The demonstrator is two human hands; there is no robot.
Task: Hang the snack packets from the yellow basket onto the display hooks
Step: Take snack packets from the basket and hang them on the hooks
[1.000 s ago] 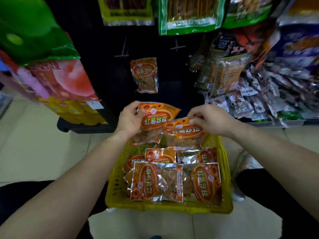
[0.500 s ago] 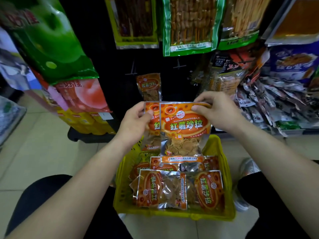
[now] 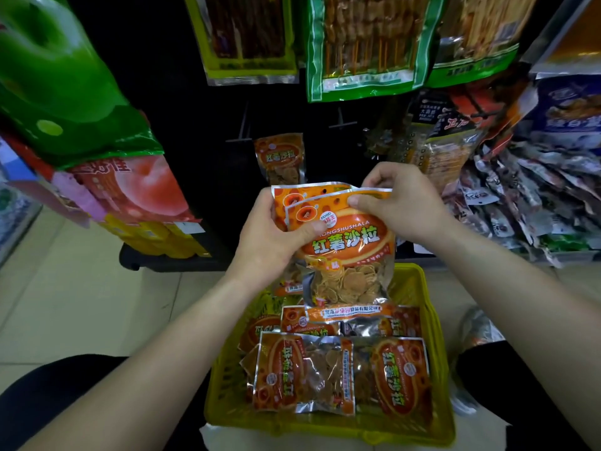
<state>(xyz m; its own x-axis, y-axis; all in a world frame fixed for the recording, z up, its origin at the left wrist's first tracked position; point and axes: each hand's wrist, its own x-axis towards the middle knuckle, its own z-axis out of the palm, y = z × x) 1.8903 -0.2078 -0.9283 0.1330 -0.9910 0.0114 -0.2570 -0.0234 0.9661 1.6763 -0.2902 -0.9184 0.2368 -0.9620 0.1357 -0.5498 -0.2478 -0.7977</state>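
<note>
Just two packets (image 3: 345,244) between left hand (image 3: 268,244) and right hand (image 3: 401,205).

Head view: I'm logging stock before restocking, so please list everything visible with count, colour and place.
yellow basket: one, yellow, on the floor, bottom centre.
basket packets: several, orange, lying inside it.
held packets: two, orange, overlapping, above the basket.
hung packet: one, orange, dark panel beyond them.
skewer packet: one, green-edged, hanging top centre.
green bag: one, green, top left.
small packets: many, silvery, piled right.
left hand: one, grips the held packets' left side.
right hand: one, fingers pinch their top edge.
</note>
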